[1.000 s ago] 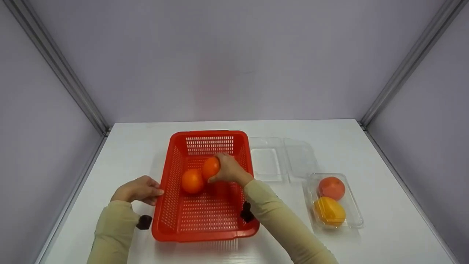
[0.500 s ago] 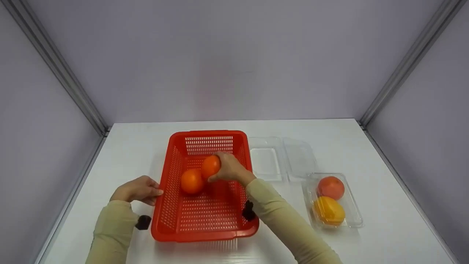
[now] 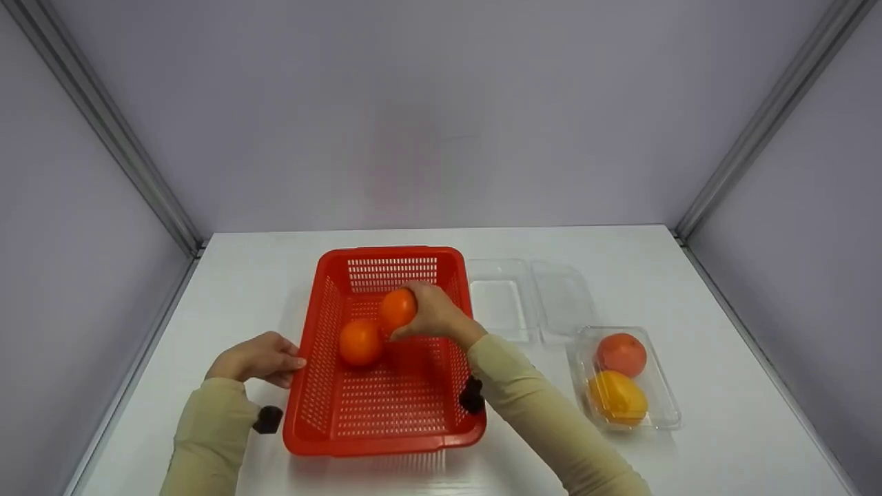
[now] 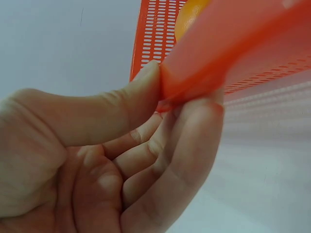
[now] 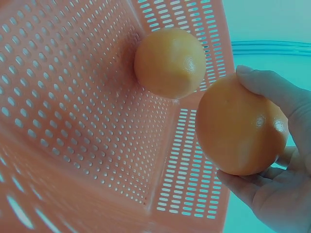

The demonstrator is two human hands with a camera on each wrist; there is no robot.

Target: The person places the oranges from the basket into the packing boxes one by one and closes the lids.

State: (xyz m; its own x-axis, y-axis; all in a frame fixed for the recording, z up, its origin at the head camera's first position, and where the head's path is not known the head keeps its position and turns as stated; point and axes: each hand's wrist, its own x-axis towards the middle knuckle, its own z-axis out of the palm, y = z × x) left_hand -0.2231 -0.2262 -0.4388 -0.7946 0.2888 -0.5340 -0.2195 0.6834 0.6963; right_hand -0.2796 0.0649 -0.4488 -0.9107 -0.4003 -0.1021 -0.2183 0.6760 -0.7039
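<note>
One red basket [image 3: 386, 417] has its rim pinched by the left hand [image 3: 260, 358], probably for steadiness. Beside it, one clear box [image 3: 561, 303] lies open; a second clear box [image 3: 659, 393] (lid apparently down) contains two fruits [image 3: 621, 355]. Inside the basket, the right hand [image 3: 435, 313] grips one orange [image 3: 398, 308], thumb opposing fingers, near a second orange [image 3: 360, 342].

Glare dots the held orange [image 5: 238, 128] (right wrist view cyan-tinted).
</note>
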